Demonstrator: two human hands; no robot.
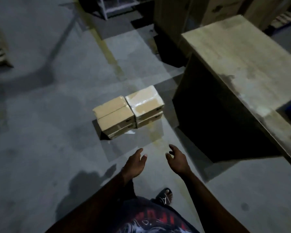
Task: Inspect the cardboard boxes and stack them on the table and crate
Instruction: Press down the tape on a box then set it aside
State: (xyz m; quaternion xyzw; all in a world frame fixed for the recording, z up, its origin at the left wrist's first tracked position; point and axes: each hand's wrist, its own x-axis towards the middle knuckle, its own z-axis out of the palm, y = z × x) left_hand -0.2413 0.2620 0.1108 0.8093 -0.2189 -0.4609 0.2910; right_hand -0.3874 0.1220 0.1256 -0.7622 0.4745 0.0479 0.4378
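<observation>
Holding your left hand (135, 163) and right hand (177, 161) out, fingers (139, 153) apart and empty, you have cardboard boxes (128, 111) beyond them, table (238, 56) rightward.

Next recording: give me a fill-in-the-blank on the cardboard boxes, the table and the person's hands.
The tan cardboard boxes stand in ____ side-by-side stacks on the grey concrete floor. The left hand and the right hand, both with open fingers, hold ____. The worn wooden table stands on the ____ side of the boxes in the view.
Missing words: two; nothing; right.
</observation>
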